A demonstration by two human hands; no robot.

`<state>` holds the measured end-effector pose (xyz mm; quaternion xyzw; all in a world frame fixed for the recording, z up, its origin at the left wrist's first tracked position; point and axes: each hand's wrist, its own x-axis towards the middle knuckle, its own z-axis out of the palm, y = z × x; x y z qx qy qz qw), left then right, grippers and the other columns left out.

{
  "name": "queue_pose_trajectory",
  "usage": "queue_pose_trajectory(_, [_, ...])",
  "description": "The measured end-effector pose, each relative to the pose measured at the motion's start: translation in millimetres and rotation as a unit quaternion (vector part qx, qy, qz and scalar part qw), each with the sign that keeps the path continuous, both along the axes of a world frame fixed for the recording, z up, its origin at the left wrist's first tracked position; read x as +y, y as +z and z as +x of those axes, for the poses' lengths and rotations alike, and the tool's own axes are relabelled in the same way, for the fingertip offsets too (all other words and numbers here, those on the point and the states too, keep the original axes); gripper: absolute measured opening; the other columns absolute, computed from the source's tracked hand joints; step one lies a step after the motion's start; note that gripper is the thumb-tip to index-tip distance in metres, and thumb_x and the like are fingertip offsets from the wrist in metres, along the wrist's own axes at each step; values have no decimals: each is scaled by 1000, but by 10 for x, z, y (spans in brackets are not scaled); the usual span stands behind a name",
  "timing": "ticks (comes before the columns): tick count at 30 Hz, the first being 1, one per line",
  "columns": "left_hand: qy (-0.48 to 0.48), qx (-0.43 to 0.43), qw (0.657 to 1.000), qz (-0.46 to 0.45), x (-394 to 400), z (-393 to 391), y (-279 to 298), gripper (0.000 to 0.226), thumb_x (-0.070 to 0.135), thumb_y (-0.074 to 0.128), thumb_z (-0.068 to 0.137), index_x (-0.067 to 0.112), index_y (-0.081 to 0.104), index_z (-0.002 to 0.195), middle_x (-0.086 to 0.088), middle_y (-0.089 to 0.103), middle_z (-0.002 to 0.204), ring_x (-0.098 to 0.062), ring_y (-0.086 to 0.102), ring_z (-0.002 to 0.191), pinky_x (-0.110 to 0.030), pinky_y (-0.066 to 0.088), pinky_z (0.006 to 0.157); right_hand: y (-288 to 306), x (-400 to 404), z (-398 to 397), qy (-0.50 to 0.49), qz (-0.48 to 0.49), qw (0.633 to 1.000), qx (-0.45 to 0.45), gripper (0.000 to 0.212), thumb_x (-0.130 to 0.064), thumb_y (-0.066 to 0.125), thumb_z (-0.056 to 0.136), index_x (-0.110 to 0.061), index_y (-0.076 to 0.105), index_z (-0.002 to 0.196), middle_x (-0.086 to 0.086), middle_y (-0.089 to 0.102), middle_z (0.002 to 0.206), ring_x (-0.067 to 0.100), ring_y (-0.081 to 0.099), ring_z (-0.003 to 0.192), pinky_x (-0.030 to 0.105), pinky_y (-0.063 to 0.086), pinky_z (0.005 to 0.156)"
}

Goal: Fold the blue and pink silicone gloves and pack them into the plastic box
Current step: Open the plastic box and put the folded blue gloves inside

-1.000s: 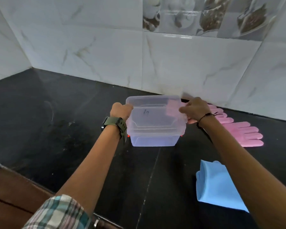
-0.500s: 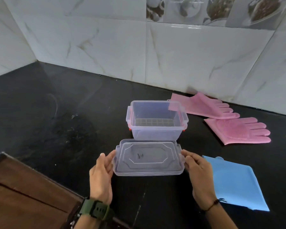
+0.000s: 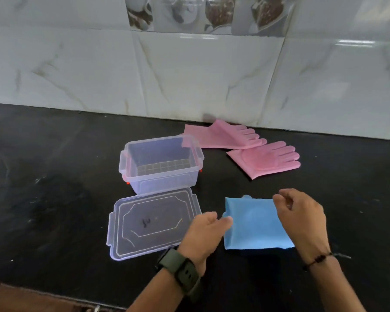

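Note:
The clear plastic box (image 3: 131, 174) stands empty and uncovered in the middle of the black counter. Its clear lid (image 3: 149, 224) lies flat just in front of it. A folded blue glove (image 3: 254, 224) lies to the right of the lid. My left hand (image 3: 203, 235) touches the blue glove's left edge with its fingertips. My right hand (image 3: 302, 215) hovers at the glove's upper right corner, fingers curled and apart. Two pink gloves lie flat behind, one (image 3: 223, 136) by the wall and one (image 3: 266, 158) nearer to me.
A tiled marble-look wall (image 3: 189, 75) closes off the back of the black counter (image 3: 54, 176). A brown wooden edge (image 3: 20, 298) shows at the bottom left.
Both hands lifted the lid off the box and set it down in front of it. They then let go of it and moved right to the blue glove.

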<state>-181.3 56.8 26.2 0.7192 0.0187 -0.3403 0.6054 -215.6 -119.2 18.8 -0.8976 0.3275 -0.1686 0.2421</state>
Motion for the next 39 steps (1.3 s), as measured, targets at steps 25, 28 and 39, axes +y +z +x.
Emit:
queue_pose_trajectory(25, [-14, 173, 981, -90, -314, 473, -19, 43, -5, 61, 80, -3, 53, 123, -17, 63, 120, -34, 62, 105, -42, 52, 85, -17, -272, 34, 27, 581, 813, 10, 24, -4, 69, 72, 1, 65, 96, 17, 74, 92, 29, 70, 79, 40, 59, 71])
queue_pose_trajectory(28, [13, 87, 986, -141, 5, 753, 344, 37, -6, 62, 79, -1, 61, 116, -16, 68, 116, -30, 65, 102, -38, 55, 86, 386, -48, 408, 118, 569, 812, -59, 27, -10, 70, 61, -3, 68, 87, 7, 78, 77, 18, 73, 65, 32, 60, 60])
queue_pose_trajectory(39, [122, 41, 992, 3, 858, 1936, 466, 44, -8, 54, 87, 1, 48, 130, -20, 58, 122, -36, 57, 108, -52, 44, 100, 385, 850, 2121, 216, 498, 835, 92, 6, 5, 64, 82, 7, 58, 80, 19, 58, 81, 32, 59, 73, 49, 50, 76])
